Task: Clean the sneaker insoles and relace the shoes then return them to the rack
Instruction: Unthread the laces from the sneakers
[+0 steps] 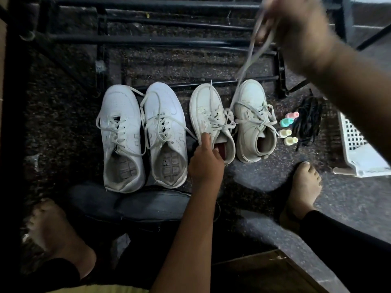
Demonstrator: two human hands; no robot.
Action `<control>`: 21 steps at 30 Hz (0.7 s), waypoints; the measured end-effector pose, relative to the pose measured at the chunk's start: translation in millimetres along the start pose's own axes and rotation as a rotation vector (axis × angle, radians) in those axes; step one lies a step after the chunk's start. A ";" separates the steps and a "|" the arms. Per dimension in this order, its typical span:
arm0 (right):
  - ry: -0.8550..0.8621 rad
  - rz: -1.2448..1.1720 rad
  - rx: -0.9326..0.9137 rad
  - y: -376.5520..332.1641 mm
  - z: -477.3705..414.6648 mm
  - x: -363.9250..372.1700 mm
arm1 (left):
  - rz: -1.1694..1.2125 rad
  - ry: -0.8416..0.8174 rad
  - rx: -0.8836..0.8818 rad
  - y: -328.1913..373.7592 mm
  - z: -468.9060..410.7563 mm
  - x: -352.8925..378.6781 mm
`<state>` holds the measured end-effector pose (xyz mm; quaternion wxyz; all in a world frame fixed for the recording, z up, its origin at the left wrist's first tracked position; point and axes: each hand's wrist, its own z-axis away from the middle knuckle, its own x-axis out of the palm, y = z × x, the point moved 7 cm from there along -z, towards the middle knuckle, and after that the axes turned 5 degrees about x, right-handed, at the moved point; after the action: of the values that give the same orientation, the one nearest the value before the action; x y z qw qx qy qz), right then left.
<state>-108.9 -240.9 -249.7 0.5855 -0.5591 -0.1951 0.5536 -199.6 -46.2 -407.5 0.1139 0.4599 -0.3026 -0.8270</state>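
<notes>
four sneakers stand in a row on the dark speckled floor [63,102], toes toward the black metal rack [148,41]. the white pair [141,136] occupies the left of the row, laces threaded but loose, bare footbeds visible inside both. the beige pair sits to the right. the person's left hand [206,161] is closed on the collar edge of the left beige sneaker [211,123], thumb laid along its side. the right hand [296,32], raised and blurred, is closed around a pale lace [247,60] that runs taut down to the right beige sneaker [254,121]. just beside that shoe lie four small pastel bottles [286,129] in a column, with a bundle of black laces [309,121] next to them. a white perforated basket [359,149] lies tipped at the right edge. both bare feet rest on the floor, the right foot [304,187] near the basket.
</notes>
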 end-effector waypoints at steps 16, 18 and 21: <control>-0.107 1.184 -0.068 47.0 41.7 88.5 | 0.019 0.005 0.008 2.9 -3.0 -2.8; -0.238 1.259 0.146 86.0 50.7 92.9 | 0.002 -0.005 0.014 3.7 -3.6 -4.3; -0.243 1.195 0.309 139.2 71.0 85.6 | -0.002 -0.003 0.036 3.2 -5.3 -5.4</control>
<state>-202.3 -168.7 -383.1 0.2229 -0.4134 0.1681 0.8667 -192.5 -48.3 -403.9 0.1045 0.4610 -0.3172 -0.8221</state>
